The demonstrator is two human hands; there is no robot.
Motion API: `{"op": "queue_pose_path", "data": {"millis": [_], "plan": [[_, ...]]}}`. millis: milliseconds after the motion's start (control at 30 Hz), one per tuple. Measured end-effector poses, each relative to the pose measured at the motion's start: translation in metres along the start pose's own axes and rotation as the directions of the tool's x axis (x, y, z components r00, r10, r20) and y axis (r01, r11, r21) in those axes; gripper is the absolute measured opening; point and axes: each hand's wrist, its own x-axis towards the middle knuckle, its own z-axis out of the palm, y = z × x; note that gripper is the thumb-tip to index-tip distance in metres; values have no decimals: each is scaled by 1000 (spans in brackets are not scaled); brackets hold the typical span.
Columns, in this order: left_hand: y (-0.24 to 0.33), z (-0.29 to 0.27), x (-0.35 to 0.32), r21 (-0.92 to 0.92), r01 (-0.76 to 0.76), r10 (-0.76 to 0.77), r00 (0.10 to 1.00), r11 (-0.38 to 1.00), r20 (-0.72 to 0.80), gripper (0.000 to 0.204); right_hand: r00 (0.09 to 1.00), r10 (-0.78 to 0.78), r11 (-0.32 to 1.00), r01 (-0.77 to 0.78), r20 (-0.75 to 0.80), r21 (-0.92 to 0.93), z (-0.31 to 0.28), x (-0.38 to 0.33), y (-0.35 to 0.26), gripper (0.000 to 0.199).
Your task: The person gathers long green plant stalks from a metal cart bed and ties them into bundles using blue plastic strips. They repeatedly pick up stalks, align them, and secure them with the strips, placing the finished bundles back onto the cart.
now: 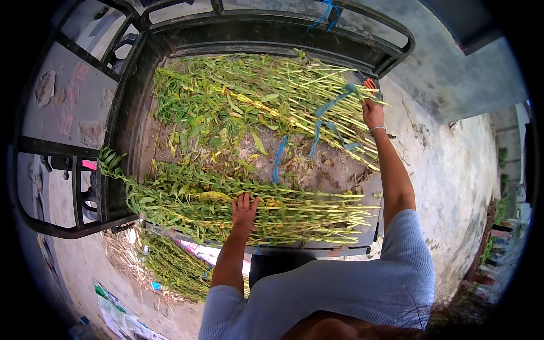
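Note:
Two heaps of cut leafy plant stalks lie across a dark metal cart bed, their bare pale ends toward the right. On the near stalks (306,212) my left hand (245,212) rests palm down, fingers spread. My right hand (372,112) reaches to the cut ends of the far stalks (238,96), its fingers closed around a few of them. Beside that hand a teal strip (326,107) lies loosely over the stalks. A thin blue string (279,160) shows on the bed between the heaps.
Black rails (127,102) border the cart bed at left and back, with blue string (330,14) tied to the back one. Red cord (370,85) sits at the far right corner. More cut plants (173,263) lie on the ground at the near left, beside a plastic sack (116,309).

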Motion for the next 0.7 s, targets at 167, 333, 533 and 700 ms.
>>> {"op": "queue_pose_path", "data": {"millis": [167,333,533,700], "plan": [[0,-6,0,5,4,-4,1000,1000,12,117,998,50,991,-46,-26,126,27,-5,-8,20],[-1,3,5,-5,4,-4,1000,1000,-17,119,999,44,915,-51,27,401,28,-1,-36,13],[-3,12,9,-15,-16,15,998,1000,-59,121,877,53,567,-420,477,709,25,-52,-81,20],[3,2,-1,5,9,-9,999,1000,-53,121,626,-77,226,-747,776,625,-21,-117,-119,24]]}}
